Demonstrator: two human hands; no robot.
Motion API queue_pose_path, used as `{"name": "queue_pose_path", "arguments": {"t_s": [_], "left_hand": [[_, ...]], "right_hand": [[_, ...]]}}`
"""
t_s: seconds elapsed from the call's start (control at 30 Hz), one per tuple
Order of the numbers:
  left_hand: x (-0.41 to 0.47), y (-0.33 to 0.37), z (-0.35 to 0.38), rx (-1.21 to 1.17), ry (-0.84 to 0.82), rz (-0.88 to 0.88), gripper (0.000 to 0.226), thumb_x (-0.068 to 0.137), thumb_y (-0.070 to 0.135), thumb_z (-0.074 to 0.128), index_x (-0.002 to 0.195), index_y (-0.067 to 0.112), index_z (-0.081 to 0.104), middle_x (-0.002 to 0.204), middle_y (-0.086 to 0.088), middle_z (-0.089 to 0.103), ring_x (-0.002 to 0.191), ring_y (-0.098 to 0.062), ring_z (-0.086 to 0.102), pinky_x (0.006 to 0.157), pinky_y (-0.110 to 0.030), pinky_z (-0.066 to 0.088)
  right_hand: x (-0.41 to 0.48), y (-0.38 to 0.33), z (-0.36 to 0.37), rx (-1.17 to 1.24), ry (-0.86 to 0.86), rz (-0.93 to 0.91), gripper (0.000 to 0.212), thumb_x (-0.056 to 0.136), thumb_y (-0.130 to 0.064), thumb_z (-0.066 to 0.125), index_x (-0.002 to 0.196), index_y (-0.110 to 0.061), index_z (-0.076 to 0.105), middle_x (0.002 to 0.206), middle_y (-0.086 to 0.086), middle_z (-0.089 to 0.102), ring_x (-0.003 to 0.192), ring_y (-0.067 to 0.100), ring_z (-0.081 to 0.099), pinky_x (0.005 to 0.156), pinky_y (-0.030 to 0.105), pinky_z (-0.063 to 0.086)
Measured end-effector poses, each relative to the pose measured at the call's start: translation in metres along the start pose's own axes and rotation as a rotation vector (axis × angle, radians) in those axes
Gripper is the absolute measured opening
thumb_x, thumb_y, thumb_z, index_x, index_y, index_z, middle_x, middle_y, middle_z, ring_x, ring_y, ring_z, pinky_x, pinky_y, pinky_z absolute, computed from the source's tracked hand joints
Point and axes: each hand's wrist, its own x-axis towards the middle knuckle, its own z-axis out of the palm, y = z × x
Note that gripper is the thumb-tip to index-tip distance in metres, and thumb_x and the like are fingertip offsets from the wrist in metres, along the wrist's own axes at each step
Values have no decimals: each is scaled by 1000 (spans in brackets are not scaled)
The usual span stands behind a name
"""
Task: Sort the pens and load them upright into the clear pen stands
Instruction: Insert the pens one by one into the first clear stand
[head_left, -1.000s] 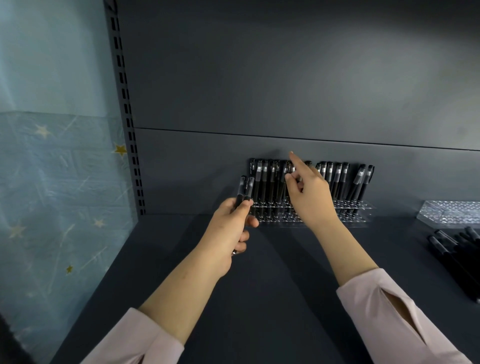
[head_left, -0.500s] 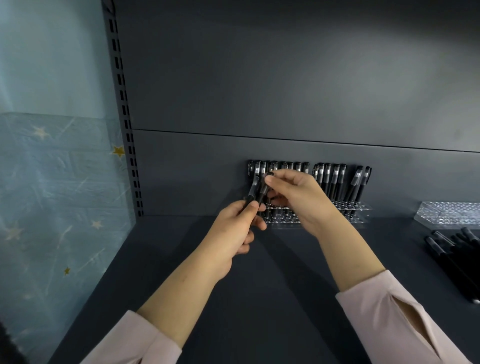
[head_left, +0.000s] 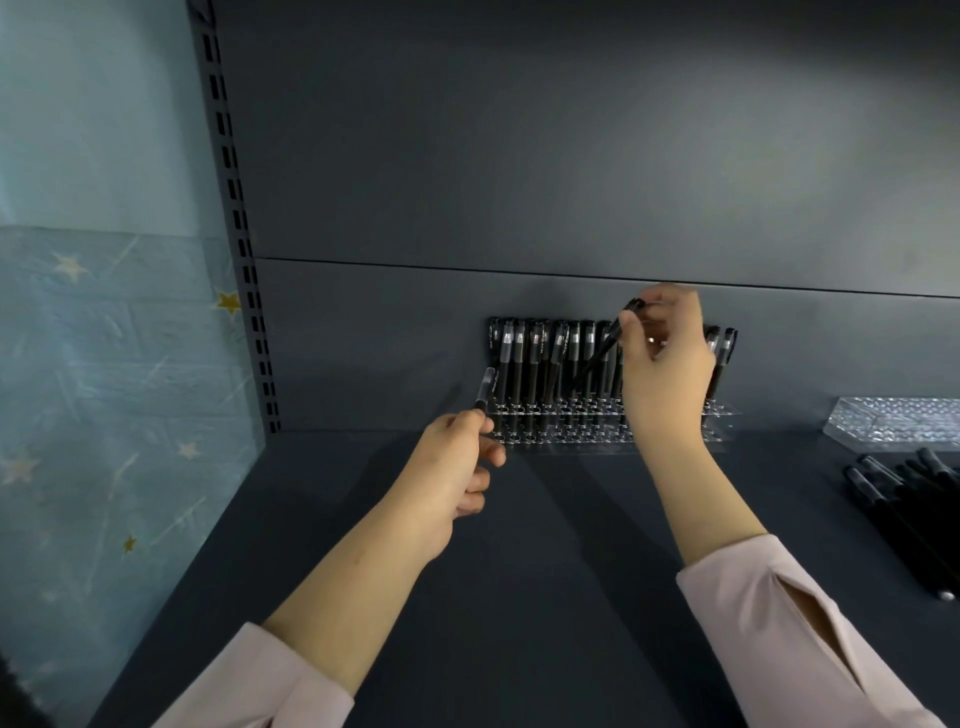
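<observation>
- Right hand pinches a slim black pen, tilted over the clear plastic pen stand at the dark shelf's back edge.
- Left hand grips another black pen upright.

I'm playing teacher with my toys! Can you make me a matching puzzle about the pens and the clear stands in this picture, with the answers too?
Things
1. left-hand pen
2. right-hand pen
3. loose pens
4. second stand

Places or states
A. lying flat on the shelf
B. tilted over the filled stand
C. no pens showing in it
D. beside the filled stand's left end

Pairs: 1-D, 2-B, 3-A, 4-C
</observation>
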Motion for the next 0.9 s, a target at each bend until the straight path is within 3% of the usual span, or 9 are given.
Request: {"name": "queue_pose_path", "arguments": {"t_s": [0.1,0.23,0.4,0.53,0.57,0.63,0.73,0.83,0.9], "left_hand": [[1,0,0,-12,3,-11,16,99,20,38,97,14,53,53,3,54,41,-9,26,34,-16,17],[0,1,0,-22,-5,-21,16,99,19,37,96,13,52,54,2,54,40,-9,26,34,-15,17],[-1,2,1,-21,0,-21,16,97,17,37,96,14,52,54,2,55,40,-9,27,35,-14,17],[-1,0,1,-23,12,-1,17,97,17,38,97,15,54,53,2,57,38,-8,30,35,-15,19],[-1,0,0,-21,14,11,17,98,17,38,98,15,55,53,2,57,38,-8,31,35,-15,19],[-1,-1,0,-9,16,36,17,99,21,40,99,19,57,53,4,57,38,-7,32,35,-16,20],[-1,-2,-1,12,9,75,17,101,26,43,99,24,60,51,7,57,37,-6,35,34,-16,22],[-2,-2,-2,22,-16,109,16,100,28,47,100,25,63,53,8,58,38,-4,36,34,-17,24],[-3,-3,-1,35,-43,137,16,100,28,49,101,25,65,55,9,58,40,-4,37,35,-17,26]], "right_hand": [[-2,1,2,-33,-35,-25,17,94,-15,58,101,-29,51,84,-17,57,73,-2,54,66,5,40],[-1,3,3,-68,-56,-45,14,93,-15,61,100,-26,57,85,-12,62,74,0,58,66,4,40],[-3,6,6,-256,-179,-254,19,93,-5,59,109,-5,69,92,6,68,79,15,59,75,15,43],[-6,11,10,-336,-415,-232,33,95,-4,55,127,-7,61,112,9,64,101,23,57,95,37,48],[-6,12,11,-342,-457,-207,36,95,-5,54,131,-10,58,114,9,62,105,23,55,97,36,46],[-7,13,11,-323,-487,-167,39,96,-8,54,134,-15,55,114,6,60,100,16,52,91,24,42],[-7,10,10,-262,-435,-99,34,97,-13,52,130,-18,57,105,0,60,92,14,54,83,22,44],[-5,3,9,-170,-392,18,24,97,-22,54,120,-19,61,95,-4,63,80,6,57,70,8,43],[-4,-4,8,-65,-452,123,17,97,-28,54,106,-20,67,90,-5,68,71,6,58,66,13,47]]}}
